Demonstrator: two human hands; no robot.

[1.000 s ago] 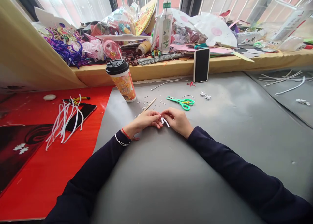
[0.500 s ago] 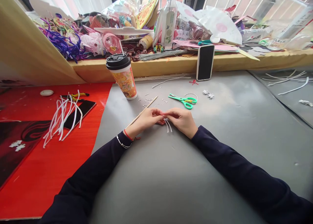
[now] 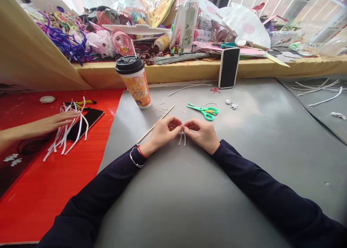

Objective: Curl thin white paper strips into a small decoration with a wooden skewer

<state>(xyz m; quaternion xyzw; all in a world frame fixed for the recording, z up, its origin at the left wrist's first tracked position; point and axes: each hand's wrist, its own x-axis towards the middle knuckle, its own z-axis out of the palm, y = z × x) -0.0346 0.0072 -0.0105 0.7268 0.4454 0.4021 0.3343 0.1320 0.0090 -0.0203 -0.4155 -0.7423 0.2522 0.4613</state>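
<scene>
Craft workspace, shown by scissors (image 3: 203, 111), white strips (image 3: 67, 130) and pliers (image 3: 86, 103).

Glossy red tabletop (image 3: 67, 190), matt grey mat (image 3: 168, 201), plastic-handled scissors (image 3: 203, 111).

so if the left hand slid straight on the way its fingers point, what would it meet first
Beyond the narrow white strips the left hand pinches, likely the fingertips of the bare right hand, facing it very close; the depth gap is unclear.
</scene>
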